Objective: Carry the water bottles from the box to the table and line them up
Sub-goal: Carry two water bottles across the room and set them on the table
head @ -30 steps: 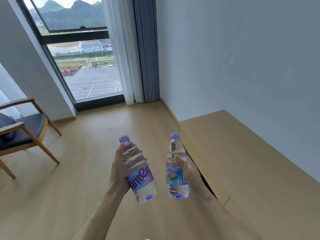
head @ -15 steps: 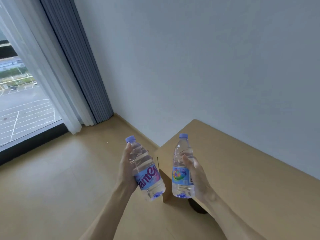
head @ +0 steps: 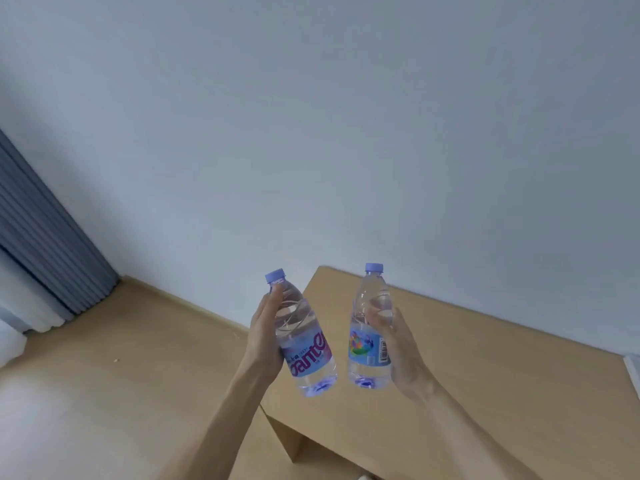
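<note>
Swinging round to the right, the view is now losing the window that was showing a moment ago, and the pale wooden table [head: 502,375] is being brought square under the load. Two water bottles are being carried in the air above its near corner, neither one set down yet. The left bottle [head: 301,337], the one with big pink lettering on its label, is being gripped by the left hand [head: 265,344], fingers wrapped round behind it, and it is being tilted with its lilac cap leaning left. The right bottle [head: 370,330], with a colourful label and a barcode, is being held nearly upright by the right hand [head: 398,351], clasped from the far side. The two are being kept apart, a clear gap between them.

Both bottles are capped and clear water is being seen through the plastic, filling them close to the shoulder. The box is not being shown at all. The carry is judged nearly over; setting down and lining up are what remain. Beyond, only floor [head: 121,375], plain wall and a grey curtain [head: 45,244] are being shown.
</note>
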